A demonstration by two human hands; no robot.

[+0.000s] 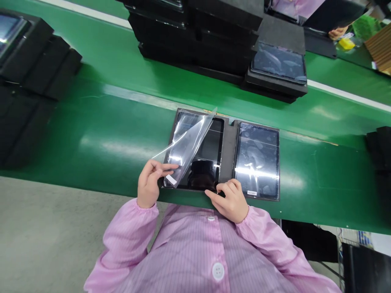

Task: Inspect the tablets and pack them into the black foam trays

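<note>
Clear film (187, 148) slants up over the near-black tablet (205, 156), and we have its lower-left part caught between the thumb and fingers of our left hand (149, 184), the nearer of the two. From that hand the film's long axis runs toward 1 o'clock; the tablet lies at 2 o'clock, its own length close to 12–6. Our right hand (229, 200) has its fingers loosely curled, fingertips at the tablet's 5 o'clock corner; whether they grip the edge, we cannot tell.
</note>
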